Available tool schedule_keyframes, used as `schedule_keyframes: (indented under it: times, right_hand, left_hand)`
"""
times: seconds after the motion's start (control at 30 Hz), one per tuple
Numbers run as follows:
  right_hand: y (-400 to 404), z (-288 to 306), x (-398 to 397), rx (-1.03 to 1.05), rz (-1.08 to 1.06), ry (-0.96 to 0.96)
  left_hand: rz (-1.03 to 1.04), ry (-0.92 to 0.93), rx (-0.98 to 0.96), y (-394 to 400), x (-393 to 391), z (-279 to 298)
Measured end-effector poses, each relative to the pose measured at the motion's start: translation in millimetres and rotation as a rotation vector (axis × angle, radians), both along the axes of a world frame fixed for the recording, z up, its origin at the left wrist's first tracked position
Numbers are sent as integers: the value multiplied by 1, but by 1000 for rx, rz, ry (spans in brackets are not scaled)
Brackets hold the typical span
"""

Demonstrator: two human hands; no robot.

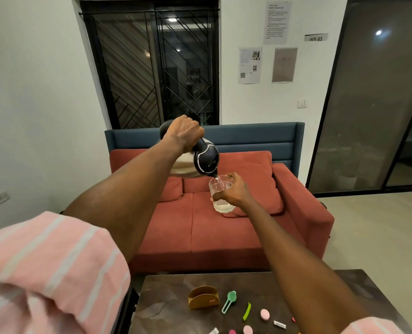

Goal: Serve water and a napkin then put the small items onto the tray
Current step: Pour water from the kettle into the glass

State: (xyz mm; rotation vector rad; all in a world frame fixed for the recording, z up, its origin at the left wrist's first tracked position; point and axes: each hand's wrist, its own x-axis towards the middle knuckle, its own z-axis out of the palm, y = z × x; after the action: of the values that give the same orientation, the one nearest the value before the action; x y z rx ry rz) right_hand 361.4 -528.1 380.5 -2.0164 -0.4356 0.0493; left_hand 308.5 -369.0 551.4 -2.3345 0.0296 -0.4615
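Observation:
My left hand (183, 133) grips the handle of a steel kettle (200, 162) with a black lid, tilted spout-down to the right. A thin stream of water runs from the spout into a clear glass (220, 197) that my right hand (233, 191) holds from the right side, just below the spout. Some water stands in the bottom of the glass. Both are held up in the air in front of the red sofa. Small items lie on the dark table (166, 307) below: a green scoop (229, 301), a lime clip (247, 311), pink round pieces (264, 314).
A brown napkin holder (203, 297), with no napkin visible in it, stands on the table's left part. A red sofa (224, 225) with cushions lies beyond the table, a blue panel behind it. My right forearm hides the table's right half. No tray shows.

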Motion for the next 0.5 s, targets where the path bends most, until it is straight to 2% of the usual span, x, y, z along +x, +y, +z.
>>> schedule_keyframes:
  times: [0.5]
  right_hand:
    - [14,4,-11,-1,25,5]
  left_hand:
    - [18,1,11,11,-10,3]
